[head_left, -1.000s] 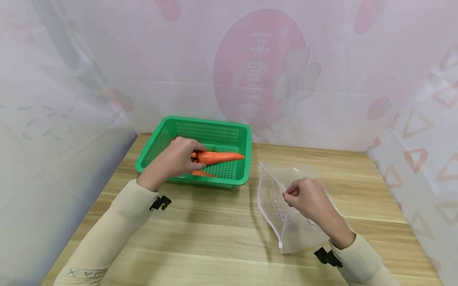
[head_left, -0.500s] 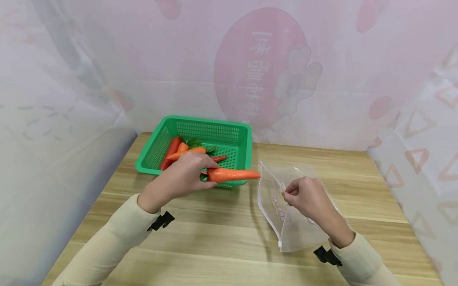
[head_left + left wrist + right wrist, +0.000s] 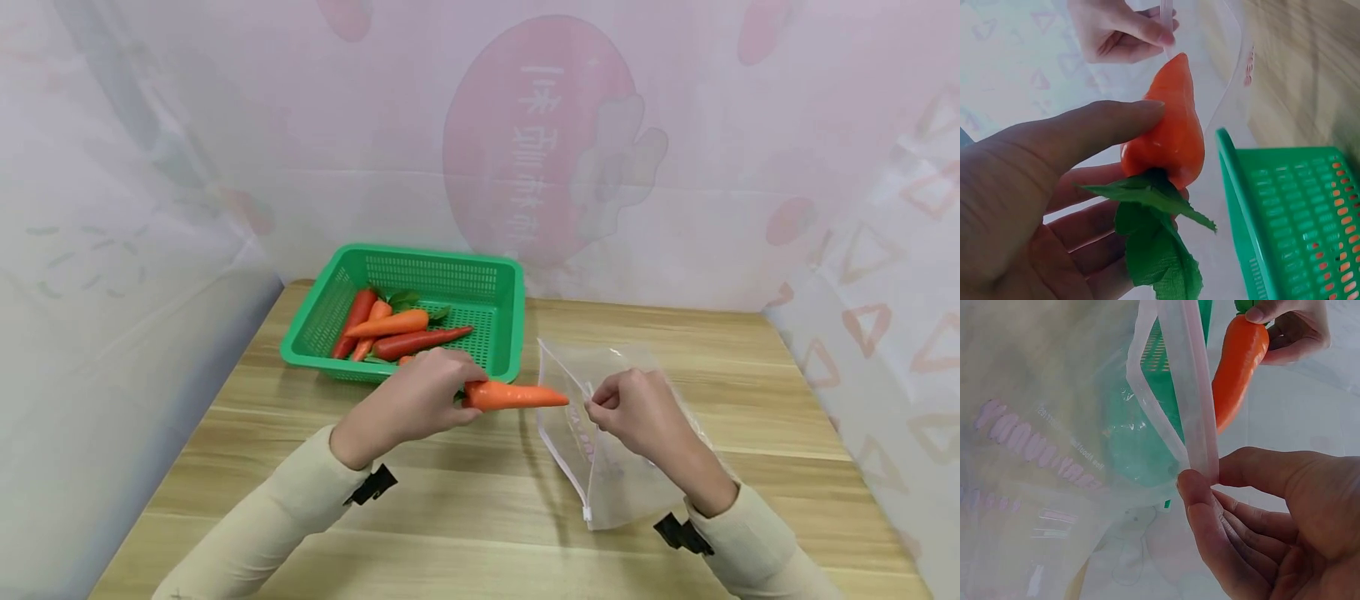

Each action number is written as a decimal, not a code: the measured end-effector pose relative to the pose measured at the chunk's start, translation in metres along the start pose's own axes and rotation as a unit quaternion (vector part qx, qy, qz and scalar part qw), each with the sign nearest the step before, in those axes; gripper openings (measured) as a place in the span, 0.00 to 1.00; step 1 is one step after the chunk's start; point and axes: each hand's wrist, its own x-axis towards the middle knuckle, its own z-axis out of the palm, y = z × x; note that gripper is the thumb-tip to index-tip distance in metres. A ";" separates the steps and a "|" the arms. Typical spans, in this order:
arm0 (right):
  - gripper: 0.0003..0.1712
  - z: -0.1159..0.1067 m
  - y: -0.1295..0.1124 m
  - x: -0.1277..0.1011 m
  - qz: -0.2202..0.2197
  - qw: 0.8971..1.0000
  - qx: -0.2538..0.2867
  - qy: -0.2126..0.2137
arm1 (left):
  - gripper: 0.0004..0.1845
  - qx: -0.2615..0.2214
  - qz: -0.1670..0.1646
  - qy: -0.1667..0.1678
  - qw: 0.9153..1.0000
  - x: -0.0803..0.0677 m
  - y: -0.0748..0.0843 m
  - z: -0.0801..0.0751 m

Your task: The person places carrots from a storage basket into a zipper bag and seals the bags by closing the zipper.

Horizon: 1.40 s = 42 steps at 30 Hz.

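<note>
My left hand grips an orange carrot by its thick end, thumb on one side and fingers on the other. Green leaves hang from that end over the fingers in the left wrist view. The carrot's tip points right, at the parted mouth of a clear zip bag. My right hand pinches the bag's upper edge between thumb and forefinger. Through the right wrist view, the pinched zip strip runs upward from the fingertips and the carrot shows just beyond it. A white slider sits at the bag's near corner.
A green plastic basket stands behind my left hand. Inside lie orange carrots and red peppers, some with leaves. The wooden table ends at printed cloth walls on the back and sides.
My left hand has lifted the carrot out of the basket and carried it right and nearer, to the bag's mouth. The right hand has stayed almost still on the bag's edge.
</note>
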 end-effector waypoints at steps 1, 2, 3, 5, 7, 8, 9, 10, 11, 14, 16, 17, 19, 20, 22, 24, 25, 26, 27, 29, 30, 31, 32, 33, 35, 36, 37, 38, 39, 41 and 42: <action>0.05 0.000 -0.001 0.000 0.000 1.000 0.003 -0.001 | 0.08 0.000 0.001 -0.001 1.000 0.001 0.001 0.002; 0.05 0.000 -0.001 0.000 0.000 1.000 0.005 -0.001 | 0.08 0.001 0.003 -0.002 1.000 0.003 0.003 0.004; 0.05 0.000 -0.001 0.001 0.001 1.000 0.006 -0.002 | 0.08 0.001 0.006 -0.003 1.000 0.005 0.004 0.007; 0.05 0.000 -0.002 0.001 0.003 1.000 0.009 -0.003 | 0.08 0.005 0.009 -0.007 1.000 0.009 0.006 0.012; 0.05 0.000 -0.003 0.001 0.003 1.000 0.010 -0.004 | 0.08 0.013 0.014 -0.006 1.000 0.014 0.009 0.018; 0.04 0.000 -0.003 0.001 0.003 1.000 0.010 -0.004 | 0.08 0.016 0.015 -0.007 1.000 0.016 0.010 0.021; 0.04 0.000 -0.003 0.001 0.003 1.000 0.009 -0.004 | 0.08 0.019 0.016 -0.008 1.000 0.018 0.011 0.024; 0.04 0.000 -0.004 0.001 0.004 1.000 0.009 -0.005 | 0.08 0.022 0.016 -0.009 1.000 0.020 0.012 0.027; 0.04 0.000 -0.004 0.002 0.006 1.000 0.009 -0.006 | 0.08 0.024 0.017 -0.010 1.000 0.022 0.014 0.030; 0.04 -0.001 -0.004 0.002 0.009 1.000 0.007 -0.006 | 0.08 0.027 0.021 -0.010 0.999 0.027 0.016 0.040; 0.05 -0.001 -0.004 0.002 0.011 1.000 0.005 -0.006 | 0.08 0.026 0.023 -0.005 0.999 0.031 0.018 0.045; 0.05 -0.001 -0.004 0.002 0.011 1.000 0.005 -0.006 | 0.09 0.025 0.022 -0.001 0.999 0.032 0.018 0.048; 0.05 0.000 -0.004 0.002 0.011 1.000 0.004 -0.006 | 0.08 0.018 0.019 0.008 1.000 0.035 0.019 0.054; 0.05 0.000 -0.003 0.002 0.010 1.000 0.004 -0.006 | 0.08 0.013 0.016 0.011 1.000 0.036 0.020 0.056; 0.05 0.001 -0.002 0.002 0.009 1.000 0.004 -0.005 | 0.08 0.007 0.009 0.013 1.000 0.038 0.021 0.061; 0.05 0.001 -0.002 0.002 0.010 1.000 0.004 -0.005 | 0.09 0.000 0.005 0.017 1.000 0.040 0.022 0.067; 0.05 0.001 -0.002 0.002 0.012 1.000 0.004 -0.004 | 0.09 -0.003 0.003 0.020 1.000 0.041 0.023 0.070; 0.05 0.001 -0.002 0.002 0.011 1.000 0.004 -0.005 | 0.09 -0.005 0.002 0.022 1.000 0.042 0.023 0.072; 0.05 0.001 -0.002 0.002 0.013 1.000 0.004 -0.005 | 0.09 -0.006 0.000 0.026 1.000 0.043 0.024 0.075; 0.05 0.001 -0.002 0.003 0.016 1.000 0.007 -0.008 | 0.09 -0.012 -0.006 0.032 0.999 0.044 0.025 0.080; 0.05 0.001 -0.002 0.003 0.017 1.000 0.010 -0.009 | 0.10 -0.013 -0.009 0.034 0.999 0.045 0.025 0.083; 0.05 0.001 -0.002 0.003 0.018 1.000 0.011 -0.010 | 0.10 -0.015 -0.011 0.037 0.999 0.046 0.025 0.087; 0.05 0.001 -0.002 0.003 0.017 1.000 0.014 -0.011 | 0.10 -0.017 -0.013 0.039 0.999 0.046 0.026 0.090; 0.05 0.002 -0.003 0.002 0.018 1.000 0.016 -0.012 | 0.10 -0.020 -0.014 0.041 0.999 0.046 0.026 0.094; 0.05 0.002 -0.003 0.002 0.019 1.000 0.018 -0.012 | 0.11 -0.025 -0.015 0.043 0.999 0.046 0.027 0.101; 0.05 0.002 -0.003 0.001 0.017 1.000 0.019 -0.012 | 0.11 -0.028 -0.016 0.044 0.999 0.046 0.027 0.104; 0.05 0.002 -0.003 0.001 0.015 1.000 0.019 -0.012 | 0.11 -0.033 -0.017 0.045 0.998 0.045 0.027 0.107; 0.05 0.002 -0.004 0.001 0.013 1.000 0.019 -0.012 | 0.11 -0.035 -0.019 0.045 0.998 0.045 0.028 0.109; 0.05 0.002 -0.004 0.001 0.012 1.000 0.018 -0.011 | 0.11 -0.037 -0.023 0.045 0.998 0.045 0.028 0.112; 0.05 0.002 -0.004 0.001 0.011 1.000 0.015 -0.009 | 0.12 -0.038 -0.030 0.042 0.998 0.045 0.028 0.116; 0.05 0.002 -0.004 0.001 0.011 1.000 0.014 -0.008 | 0.13 -0.038 -0.034 0.040 0.998 0.045 0.028 0.119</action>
